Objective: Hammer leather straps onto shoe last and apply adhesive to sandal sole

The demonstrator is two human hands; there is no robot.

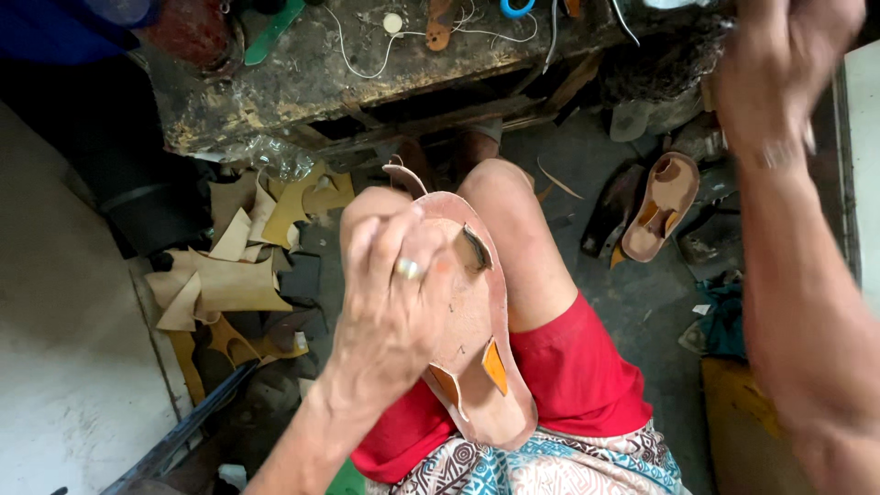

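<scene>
Head view, left to right. At far left, leather offcuts (pixel 225 275) lie scattered on the floor below a worn workbench (pixel 302 78) that crosses the far edge of the scene.

Centre: the left hand (pixel 390 293), with a ring on one finger, is curled over the leather sandal sole (pixel 477 357) and presses it down against the bare knee (pixel 513 229); the fingers are bunched together on the sole's far half, not spread. The sole rests lengthwise on the thigh, its near end lying over the red shorts (pixel 568 376).

The sole is tan to pinkish, oval and flat. Orange strap ends (pixel 495 365) stand out of slits near its near end, and a dark tab (pixel 477 249) pokes through just beside the fingertips. A thin strap loop (pixel 403 172) curls off its far tip.

Judged from these parts, the straps are threaded through but not yet trimmed or fixed flat, so the sandal appears partly assembled.

Right: a second sole (pixel 662 206) with similar orange tabs lies on the floor, well apart. At far right, the right hand (pixel 779 69) is raised and motion-blurred; it seems clenched, but whether it holds a tool cannot be told.
</scene>
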